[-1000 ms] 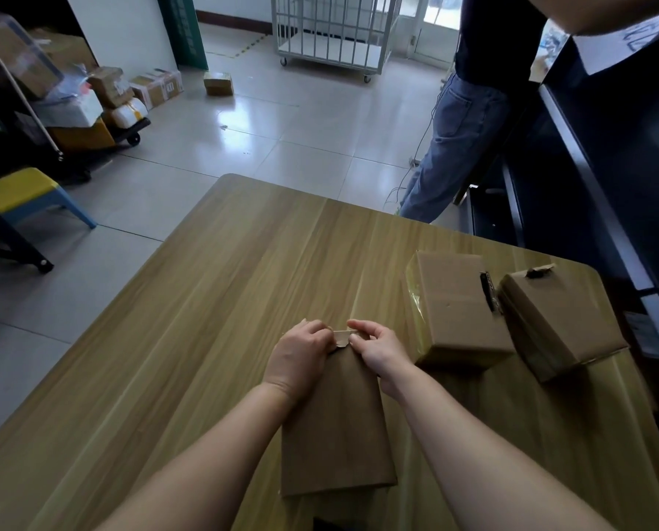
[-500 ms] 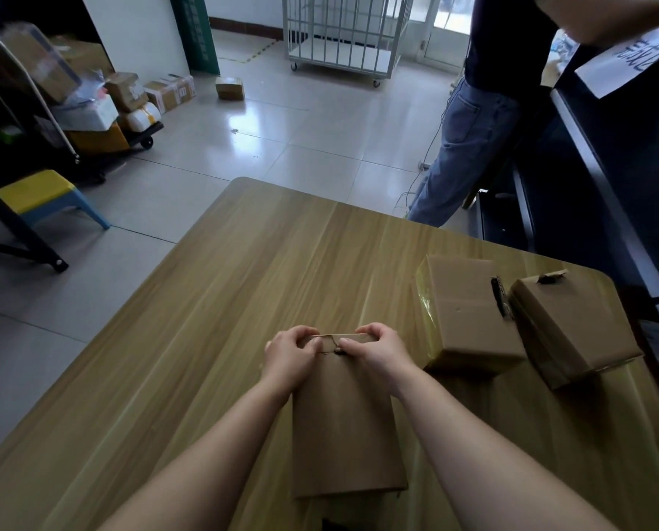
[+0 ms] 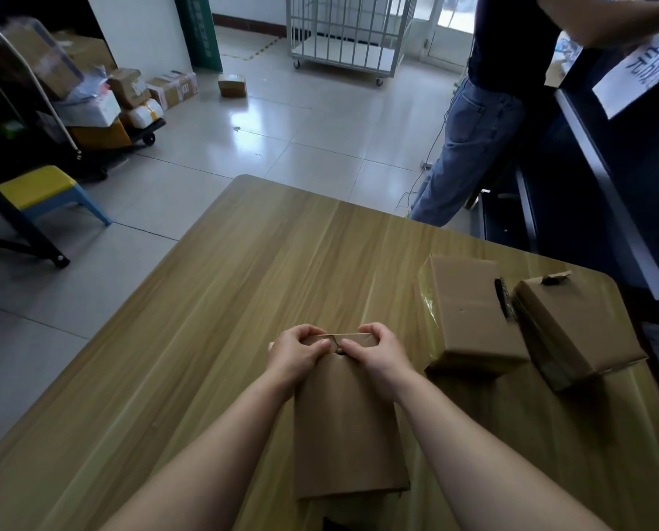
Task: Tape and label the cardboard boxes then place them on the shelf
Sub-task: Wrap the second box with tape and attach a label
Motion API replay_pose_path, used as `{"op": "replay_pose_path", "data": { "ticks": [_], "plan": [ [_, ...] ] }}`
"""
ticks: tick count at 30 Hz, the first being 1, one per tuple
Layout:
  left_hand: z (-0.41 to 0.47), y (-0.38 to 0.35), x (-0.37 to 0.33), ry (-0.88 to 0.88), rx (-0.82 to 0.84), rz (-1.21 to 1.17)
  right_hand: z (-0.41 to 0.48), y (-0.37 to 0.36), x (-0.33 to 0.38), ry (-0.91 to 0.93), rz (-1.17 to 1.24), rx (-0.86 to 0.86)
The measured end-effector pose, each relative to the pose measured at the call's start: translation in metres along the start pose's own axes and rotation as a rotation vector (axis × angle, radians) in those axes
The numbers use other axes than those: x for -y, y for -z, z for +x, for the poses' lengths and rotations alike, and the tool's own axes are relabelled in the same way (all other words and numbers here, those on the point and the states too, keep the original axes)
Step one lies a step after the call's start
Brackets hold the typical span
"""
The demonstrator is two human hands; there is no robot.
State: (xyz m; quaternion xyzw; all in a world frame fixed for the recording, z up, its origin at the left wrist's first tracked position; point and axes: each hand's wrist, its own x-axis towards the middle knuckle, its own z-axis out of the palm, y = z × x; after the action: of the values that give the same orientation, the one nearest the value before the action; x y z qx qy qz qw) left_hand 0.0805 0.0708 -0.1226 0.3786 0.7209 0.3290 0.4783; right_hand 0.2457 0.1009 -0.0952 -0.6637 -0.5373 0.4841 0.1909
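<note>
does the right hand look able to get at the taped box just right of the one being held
Probably yes. The right hand pinches the far edge of the held box, and the taped box lies close to its right, nothing between them. It would need to let go first.

Near centre: the flat box [image 3: 345, 427] lies lengthwise; the left hand [image 3: 295, 356] and right hand [image 3: 383, 358] grip its far end, and the forearms flank it.
Left: bare wood of the table [image 3: 159, 377] runs unbroken from near edge to far edge.
Far middle: bare wood beyond both hands, up to the far edge.
Right: the middle box [image 3: 470, 312] and the rightmost box [image 3: 577, 331] stand close together; only a narrow strip separates the middle box from the right hand.
Far right: a standing person [image 3: 473, 139] and a dark shelf frame [image 3: 604, 178] close off that side.
</note>
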Motion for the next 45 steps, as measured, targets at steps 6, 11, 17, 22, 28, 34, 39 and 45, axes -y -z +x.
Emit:
{"op": "replay_pose_path", "data": {
  "ticks": [6, 11, 17, 22, 28, 34, 39, 45],
  "plan": [
    [0.001, -0.003, -0.001, -0.002, -0.040, 0.010, -0.002, 0.001, 0.002, 0.001, -0.027, -0.023],
    [0.000, -0.005, -0.001, -0.007, -0.058, -0.003, 0.000, 0.003, 0.001, -0.026, 0.032, 0.012],
    [0.000, -0.004, -0.001, -0.011, -0.039, -0.008, -0.001, 0.004, 0.001, -0.053, 0.149, 0.024],
    [-0.003, -0.002, -0.001, -0.018, -0.023, 0.009, -0.005, -0.001, 0.003, -0.048, 0.077, -0.002],
    [-0.010, -0.003, -0.011, -0.036, -0.095, 0.131, -0.007, -0.004, 0.006, -0.005, -0.047, -0.043],
    [-0.008, 0.003, -0.009, -0.036, -0.037, -0.028, -0.009, 0.007, 0.005, -0.017, 0.023, 0.003],
    [-0.010, 0.003, -0.016, -0.051, -0.053, -0.013, -0.011, 0.002, 0.005, -0.016, 0.039, -0.062],
    [-0.013, 0.002, -0.020, -0.058, -0.062, 0.009, -0.017, 0.004, 0.009, -0.029, 0.043, -0.032]
  ]
}}
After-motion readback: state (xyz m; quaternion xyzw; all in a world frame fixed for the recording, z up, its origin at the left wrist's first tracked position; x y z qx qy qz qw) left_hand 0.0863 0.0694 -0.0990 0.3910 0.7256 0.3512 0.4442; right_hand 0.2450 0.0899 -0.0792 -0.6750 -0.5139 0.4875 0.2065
